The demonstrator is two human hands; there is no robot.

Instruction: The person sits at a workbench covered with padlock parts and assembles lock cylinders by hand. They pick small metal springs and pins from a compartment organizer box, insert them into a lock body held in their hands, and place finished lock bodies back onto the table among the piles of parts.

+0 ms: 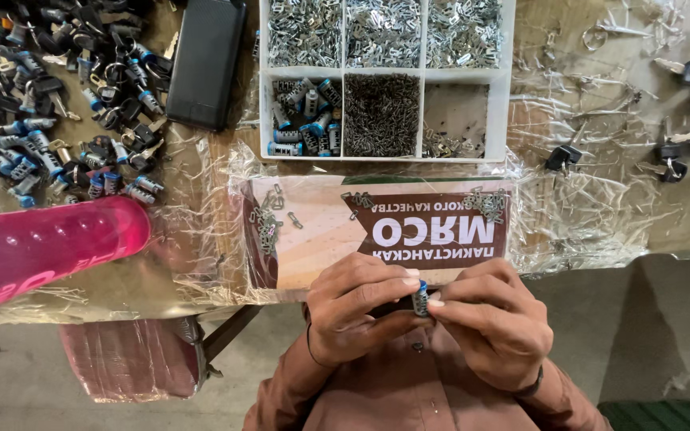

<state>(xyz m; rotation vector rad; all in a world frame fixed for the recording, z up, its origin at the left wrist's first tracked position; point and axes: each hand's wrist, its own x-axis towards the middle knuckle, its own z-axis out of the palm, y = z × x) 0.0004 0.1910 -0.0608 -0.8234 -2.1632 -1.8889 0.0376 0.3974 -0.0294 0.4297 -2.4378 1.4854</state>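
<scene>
From the head camera, both hands meet just below the near edge of the table. The left hand and the right hand pinch a small lock cylinder with a blue band between their fingertips, fingers closed on it from both sides.

Taking the white compartment tray as the landmark: its three far compartments hold heaps of small bright metal clips, its near-left compartment holds more blue-banded cylinders, the near-middle one is full of fine dark springs or pins, and the near-right one is almost bare, with a few metal bits at its near edge.

Left of the tray lies a black rectangular case, and beyond that a heap of cylinders and black-headed keys. Right of the tray a few keys lie scattered. Nearer than the tray lies a printed card with loose clips on it. Near-left of the tray is a pink bottle.
</scene>
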